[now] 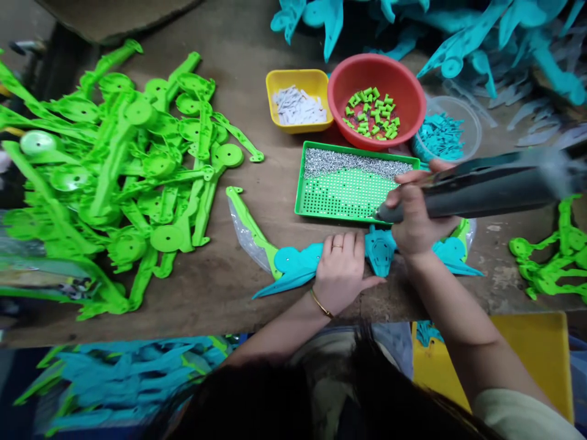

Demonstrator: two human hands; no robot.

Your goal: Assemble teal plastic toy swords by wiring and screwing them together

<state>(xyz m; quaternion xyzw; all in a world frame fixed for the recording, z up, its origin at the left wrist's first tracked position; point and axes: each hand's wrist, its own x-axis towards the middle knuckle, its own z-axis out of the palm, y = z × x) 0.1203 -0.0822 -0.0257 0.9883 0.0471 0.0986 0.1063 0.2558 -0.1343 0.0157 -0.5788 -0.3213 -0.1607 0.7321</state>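
A toy bow with a turquoise body and lime-green arms lies across the wooden bench, clear film-like pieces along its ends. My left hand grips the body left of its raised centre block, fingers curled over the far edge and thumb to the right. In my right hand is a dark electric screwdriver, held nearly level. Its tip points left at the near edge of a green perforated tray of small silver screws. Whether a screw sits on the tip is too small to tell.
Lime-green bow arms are heaped at left, with more green parts at right. Behind the tray stand a yellow tub, a red bowl and a clear tub of small parts. Turquoise pieces pile at the back.
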